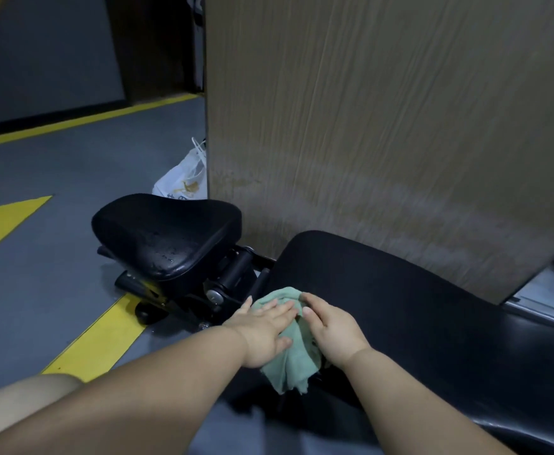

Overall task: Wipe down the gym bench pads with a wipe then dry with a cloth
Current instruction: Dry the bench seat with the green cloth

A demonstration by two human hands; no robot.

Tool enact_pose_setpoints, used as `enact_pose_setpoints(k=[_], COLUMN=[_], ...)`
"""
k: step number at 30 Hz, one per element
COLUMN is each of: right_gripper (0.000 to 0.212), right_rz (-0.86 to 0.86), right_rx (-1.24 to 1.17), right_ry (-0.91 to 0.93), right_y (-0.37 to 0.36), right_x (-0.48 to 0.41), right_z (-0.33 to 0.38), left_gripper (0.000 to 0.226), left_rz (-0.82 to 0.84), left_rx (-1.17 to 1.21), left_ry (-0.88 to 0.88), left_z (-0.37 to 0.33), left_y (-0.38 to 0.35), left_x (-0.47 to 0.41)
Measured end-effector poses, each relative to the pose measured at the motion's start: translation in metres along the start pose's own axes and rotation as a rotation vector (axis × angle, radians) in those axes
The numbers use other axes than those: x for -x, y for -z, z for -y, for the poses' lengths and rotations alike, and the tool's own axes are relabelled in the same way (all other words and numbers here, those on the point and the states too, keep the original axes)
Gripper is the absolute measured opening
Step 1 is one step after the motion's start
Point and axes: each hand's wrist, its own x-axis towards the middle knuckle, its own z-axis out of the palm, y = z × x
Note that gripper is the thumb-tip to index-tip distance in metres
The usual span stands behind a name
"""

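A crumpled green cloth (290, 362) lies on the near end of the long black bench pad (400, 310), with one end hanging over the pad's edge. My left hand (266, 333) lies flat on the cloth with straight fingers. My right hand (331, 326) presses on the cloth's right side, fingers lightly bent over it. The smaller black seat pad (167, 234) sits to the left beyond the hands, with wet droplets on its surface.
A large cardboard sheet (384, 126) stands upright just behind the bench. A white plastic bag (183, 178) lies on the grey floor behind the seat pad. Yellow floor markings (101, 339) run on the left. The bench's black hinge frame (223, 287) joins the two pads.
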Motion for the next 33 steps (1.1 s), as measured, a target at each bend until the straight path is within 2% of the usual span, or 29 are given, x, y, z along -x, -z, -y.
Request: enact_pose_setpoints(k=[3,7,12,15,18,21,24,26,28,30,33], right_gripper=[0.056,0.063,0.107,0.098,0.075,0.062,0.028,0.029,0.038,0.045,0.047], right_rz=[-0.002,0.061,0.049,0.013,-0.011,-0.049,-0.189,-0.302,-0.357,-0.409,-0.406], right_rx=[0.212,0.359,0.563,0.587,0.566,0.478,0.237,-0.026,-0.217,-0.332,-0.385], right_ry=[-0.007,-0.01,0.013,0.035,0.156,0.299,0.241,0.156,0.161,0.266,0.392], right_y=[-0.008,-0.03,-0.044,-0.051,-0.058,-0.065,-0.067,-0.069,-0.075,-0.09,-0.119], right_x=[-0.004,-0.01,-0.018,-0.026,-0.032,-0.035,-0.049,-0.063,-0.08,-0.095,-0.113], right_z=[0.017,0.041,0.041,0.045,0.05,0.058,0.07,0.08,0.093,0.111,0.132], left_gripper=[0.057,0.052,0.052,0.056,0.062,0.066,0.07,0.071,0.073,0.074,0.067], left_rz=[0.003,0.015,0.008,0.029,0.036,-0.009,-0.042,-0.084,-0.205,-0.407,-0.562], left_rx=[-0.038,-0.077,-0.105,-0.167,-0.221,-0.24,-0.247,-0.236,-0.196,-0.174,-0.027], left_ry=[-0.006,0.012,0.086,0.095,0.085,0.074,0.068,0.084,0.07,0.048,0.051], left_z=[0.014,0.037,0.087,0.119,0.146,0.171,0.193,0.207,0.226,0.244,0.254], left_y=[0.006,0.018,0.029,0.031,0.032,0.029,0.025,0.024,0.015,0.001,-0.013], left_x=[0.006,0.014,0.032,0.041,0.045,0.048,0.05,0.049,0.045,0.04,0.033])
